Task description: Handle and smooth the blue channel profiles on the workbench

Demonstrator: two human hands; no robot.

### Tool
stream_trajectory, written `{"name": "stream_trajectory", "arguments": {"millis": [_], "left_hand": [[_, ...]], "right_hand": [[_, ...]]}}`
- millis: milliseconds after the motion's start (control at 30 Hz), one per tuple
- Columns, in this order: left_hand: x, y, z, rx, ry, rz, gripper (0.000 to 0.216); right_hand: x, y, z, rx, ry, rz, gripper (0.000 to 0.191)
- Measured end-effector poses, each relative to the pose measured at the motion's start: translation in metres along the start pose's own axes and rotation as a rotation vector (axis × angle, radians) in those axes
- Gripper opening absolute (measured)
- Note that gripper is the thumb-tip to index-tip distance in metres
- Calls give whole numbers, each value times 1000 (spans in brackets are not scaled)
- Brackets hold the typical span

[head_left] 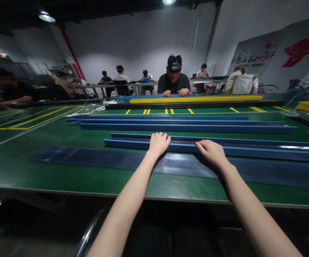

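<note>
A long blue U-shaped plastic channel (130, 144) lies crosswise on the green table, its open side up. My left hand (160, 143) is closed over the channel's near wall, the fingers curled over the top edge. Farther right, my right hand (211, 151) grips the same wall, with the fingertips bent into the channel and the thumb side toward the left. Under my wrists a flat, glossy blue strip (85, 157) lies parallel to the channel, nearer to me. The palm side of both hands is hidden.
More blue channels (183, 127) lie just beyond. Behind them are a black strip (197, 105) and a yellow strip (197, 100). A person (173, 78) across the green table (95, 182) has both hands on a blue piece. A dark flat object (305, 122) lies at right.
</note>
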State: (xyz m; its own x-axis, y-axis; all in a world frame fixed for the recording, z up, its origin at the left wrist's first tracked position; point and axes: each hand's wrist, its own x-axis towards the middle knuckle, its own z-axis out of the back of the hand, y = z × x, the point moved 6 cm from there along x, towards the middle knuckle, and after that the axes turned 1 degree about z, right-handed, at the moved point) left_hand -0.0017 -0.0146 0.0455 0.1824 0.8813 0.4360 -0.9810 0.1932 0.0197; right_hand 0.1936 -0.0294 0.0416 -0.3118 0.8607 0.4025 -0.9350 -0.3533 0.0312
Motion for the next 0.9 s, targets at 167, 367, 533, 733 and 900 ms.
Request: {"name": "stream_trajectory", "arguments": {"millis": [167, 367, 533, 733, 900], "left_hand": [[0, 1, -1, -16, 8, 4, 37], [0, 1, 0, -47, 20, 16, 37], [0, 1, 0, -37, 18, 13, 37], [0, 1, 0, -23, 19, 13, 37], [0, 1, 0, -25, 24, 16, 37]], "right_hand": [[0, 0, 0, 2, 9, -12, 41], [0, 0, 0, 1, 1, -3, 42], [0, -1, -1, -5, 12, 0, 42], [1, -1, -1, -4, 11, -1, 42], [0, 0, 0, -3, 1, -5, 42]]}}
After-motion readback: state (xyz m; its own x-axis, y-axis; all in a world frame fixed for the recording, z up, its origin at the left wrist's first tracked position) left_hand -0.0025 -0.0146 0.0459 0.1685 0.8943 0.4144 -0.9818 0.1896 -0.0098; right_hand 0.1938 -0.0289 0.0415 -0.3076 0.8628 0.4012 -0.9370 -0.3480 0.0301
